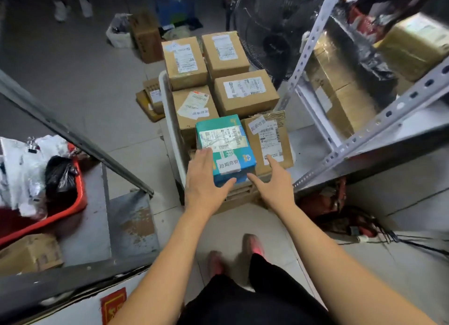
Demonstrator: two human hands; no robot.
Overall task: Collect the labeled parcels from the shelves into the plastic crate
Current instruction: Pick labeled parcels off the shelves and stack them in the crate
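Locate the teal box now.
Head view, centre: the teal box tops the near end of the crate, left of a brown parcel, the left hand touching its near-left corner.

Crate's stacked high with parcels

White plastic crate (170, 120) is packed with brown cardboard parcels (245, 92), white shipping labels facing up. A teal box (224, 144) lies flat on top at the near end, just beside a crumpled brown parcel (269, 142).

Teal parcel (245, 140): white sticker (228, 166) printed 超期滞留.
Brown parcel (272, 149) beside it: tilted sticker (258, 126), same four characters.
Rear brown parcel (187, 123): inverted sticker (200, 112), probably the same wording.
Shipping labels (220, 136): barcodes, print too small to read.
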